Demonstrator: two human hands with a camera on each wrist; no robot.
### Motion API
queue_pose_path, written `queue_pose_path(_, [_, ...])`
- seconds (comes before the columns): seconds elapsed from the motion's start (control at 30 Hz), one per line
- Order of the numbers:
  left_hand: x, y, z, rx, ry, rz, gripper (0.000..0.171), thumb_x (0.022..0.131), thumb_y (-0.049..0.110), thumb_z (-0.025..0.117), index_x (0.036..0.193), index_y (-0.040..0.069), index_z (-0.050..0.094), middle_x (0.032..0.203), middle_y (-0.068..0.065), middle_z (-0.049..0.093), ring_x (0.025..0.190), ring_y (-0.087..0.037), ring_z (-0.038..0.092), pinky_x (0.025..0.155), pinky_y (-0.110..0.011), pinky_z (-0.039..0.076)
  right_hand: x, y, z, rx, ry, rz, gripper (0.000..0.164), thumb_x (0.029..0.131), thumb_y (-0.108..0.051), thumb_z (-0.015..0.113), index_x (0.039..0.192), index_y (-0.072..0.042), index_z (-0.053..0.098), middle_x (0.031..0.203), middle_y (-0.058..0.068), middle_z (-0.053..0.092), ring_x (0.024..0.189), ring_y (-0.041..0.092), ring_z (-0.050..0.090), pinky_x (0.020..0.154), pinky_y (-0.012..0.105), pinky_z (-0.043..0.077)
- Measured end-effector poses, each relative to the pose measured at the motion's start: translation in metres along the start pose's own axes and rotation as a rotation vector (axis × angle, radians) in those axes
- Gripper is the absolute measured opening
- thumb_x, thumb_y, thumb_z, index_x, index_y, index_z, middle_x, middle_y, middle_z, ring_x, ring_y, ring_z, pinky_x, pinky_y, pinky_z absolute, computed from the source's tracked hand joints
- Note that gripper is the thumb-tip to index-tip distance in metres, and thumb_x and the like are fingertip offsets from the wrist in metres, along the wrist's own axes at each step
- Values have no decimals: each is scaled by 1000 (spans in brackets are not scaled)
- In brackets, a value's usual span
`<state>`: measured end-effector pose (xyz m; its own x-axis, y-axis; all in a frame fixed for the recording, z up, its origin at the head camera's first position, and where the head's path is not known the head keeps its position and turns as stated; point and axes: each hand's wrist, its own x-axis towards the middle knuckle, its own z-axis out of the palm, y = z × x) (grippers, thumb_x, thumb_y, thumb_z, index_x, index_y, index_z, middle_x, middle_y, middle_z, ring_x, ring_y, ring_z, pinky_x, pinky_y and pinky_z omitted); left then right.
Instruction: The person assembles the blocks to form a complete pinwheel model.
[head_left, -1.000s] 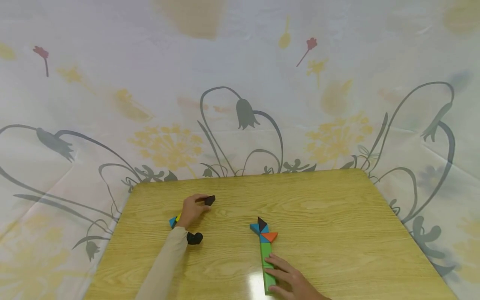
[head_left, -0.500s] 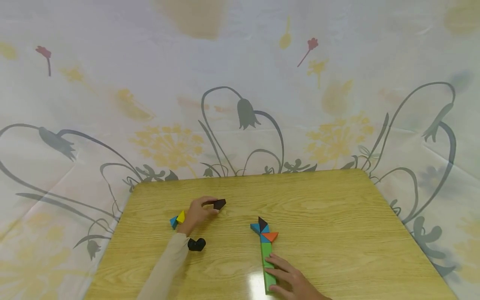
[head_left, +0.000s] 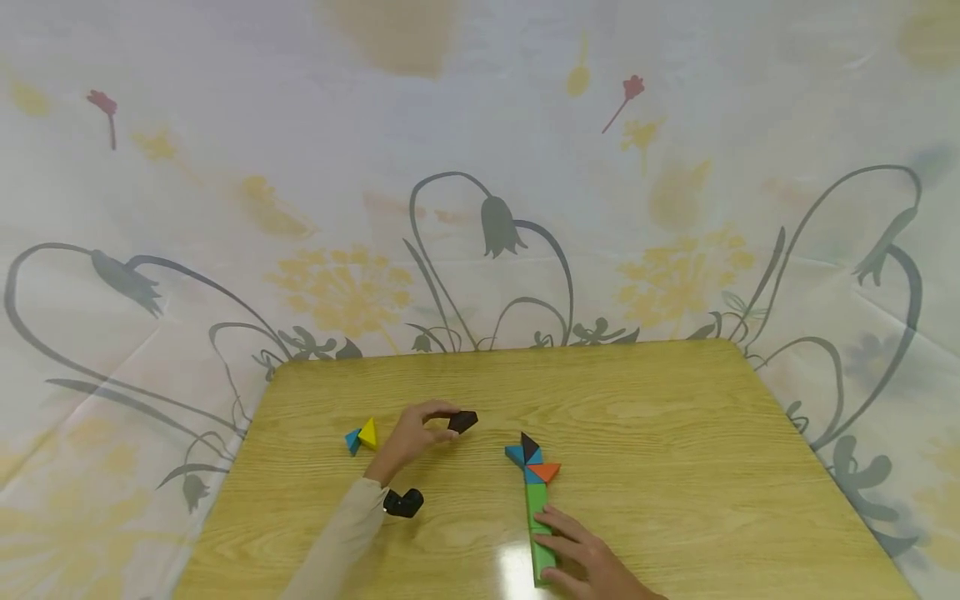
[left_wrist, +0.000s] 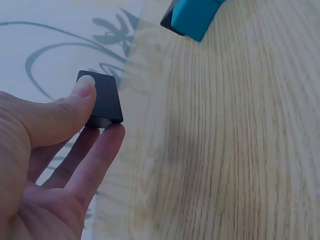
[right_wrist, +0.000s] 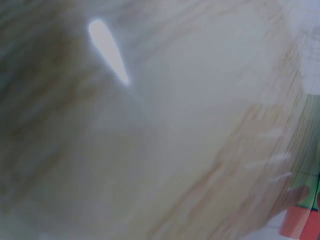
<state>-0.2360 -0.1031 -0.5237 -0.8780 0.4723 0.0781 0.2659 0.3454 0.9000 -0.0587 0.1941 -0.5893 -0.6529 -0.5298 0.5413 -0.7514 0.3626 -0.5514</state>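
My left hand [head_left: 408, 439] pinches a black block [left_wrist: 105, 97] between thumb and fingertips, held over the table left of a line of blocks. In the head view this black block has slanted ends. My right hand [head_left: 592, 562] rests its extended fingers along the two green blocks [head_left: 537, 504] at the near end of the line. Beyond them, blue blocks [head_left: 533, 476], an orange triangular block [head_left: 545, 472] and a black triangular block [head_left: 528, 447] form a fanned-out top. The right wrist view mostly shows glossy tabletop, with fingertips at its lower right edge.
A yellow triangular block [head_left: 368, 434] and a small blue block [head_left: 353, 442] lie together at the table's left. A black device [head_left: 405, 503] sits at my left wrist. Behind the wood-grain table [head_left: 675, 433] hangs a flower-patterned cloth [head_left: 480, 125].
My left hand has carried the black block rightward and slightly nearer, uncovering the yellow block. My right hand stays on the green blocks. The head view has shifted slightly.
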Motion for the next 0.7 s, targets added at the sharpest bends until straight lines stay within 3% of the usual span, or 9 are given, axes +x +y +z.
queue_pose_path(0.2, [-5, 9, 7, 3, -42, 20, 36, 83, 4, 71, 119, 4, 65, 124, -15, 58, 112, -34, 55, 99, -57, 39, 0, -1, 0, 1, -3, 23, 42, 86, -11, 70, 124, 1, 60, 135, 21, 48, 135, 26, 35, 106, 24, 32])
queue_pose_path(0.47, [-17, 42, 8, 4, -162, 90, 36, 85, -5, 66, 120, -10, 59, 121, -26, 57, 110, -42, 55, 96, -60, 38, -2, -1, 0, -6, -7, 23, 42, 86, -12, 70, 124, 1, 60, 136, 20, 47, 135, 26, 35, 107, 23, 31])
queue_pose_path(0.6, [-18, 44, 11, -11, -181, 73, 35, 85, -6, 65, 119, -9, 60, 121, -27, 56, 111, -43, 54, 98, -60, 37, -1, 0, 0, -9, -6, 12, 42, 86, -12, 70, 125, 0, 59, 136, 19, 47, 134, 28, 36, 107, 23, 30])
queue_pose_path(0.7, [-17, 38, 17, -34, -175, 71, 34, 83, -8, 66, 117, -8, 62, 121, -26, 57, 110, -43, 54, 97, -62, 37, -1, 0, 0, -12, -7, 12, 42, 86, -13, 70, 125, 0, 59, 137, 19, 47, 134, 28, 36, 107, 23, 31])
